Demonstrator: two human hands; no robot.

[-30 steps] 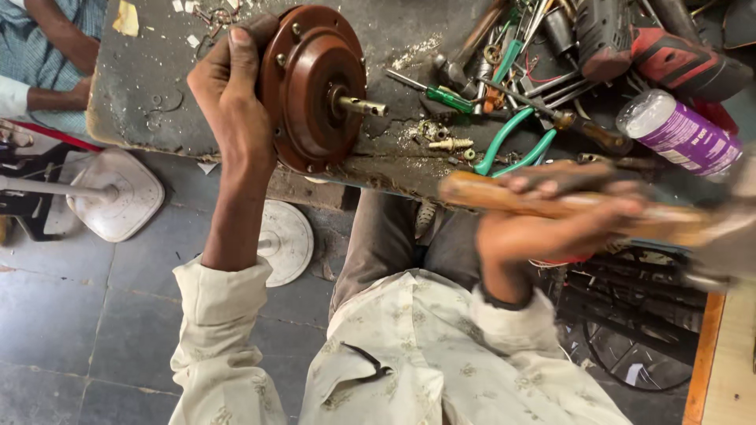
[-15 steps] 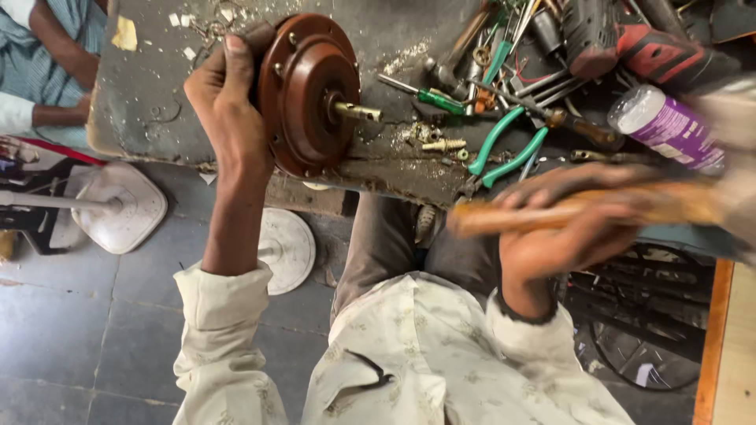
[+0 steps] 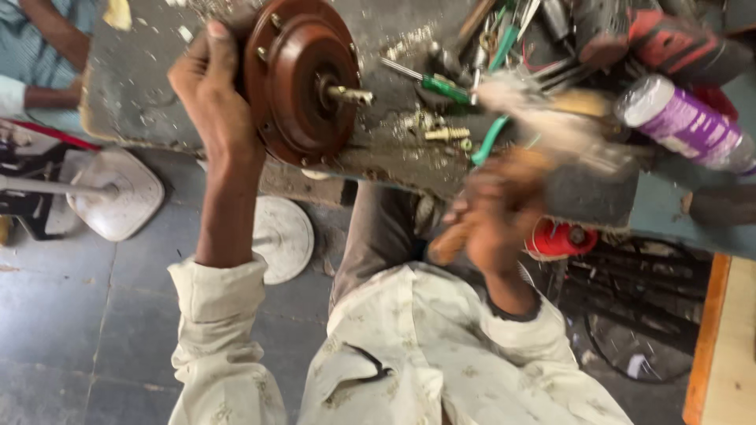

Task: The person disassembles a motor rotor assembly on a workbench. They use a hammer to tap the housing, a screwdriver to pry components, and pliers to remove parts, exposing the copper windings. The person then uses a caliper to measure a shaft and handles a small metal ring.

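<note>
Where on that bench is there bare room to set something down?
The one bare patch of the bench is at its end past the left hand, beyond the brown motor. Between motor and right hand lie loose screws. Farther along it is crowded: tools and a purple can.

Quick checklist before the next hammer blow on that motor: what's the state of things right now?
1. Left hand gripping the brown motor housing: ok, fingers wrapped round its rim.
2. Housing on edge on the bench, shaft pointing toward the tools: ok.
3. Right hand holding the wooden handle: ok, though motion-blurred.
4. Hammer head position: cannot tell, too blurred.
5. Strike path clear: not ok, loose brass screws and green-handled pliers lie beside the shaft.
6. Left fingers clear of the shaft: ok, they stay at the rim.
</note>
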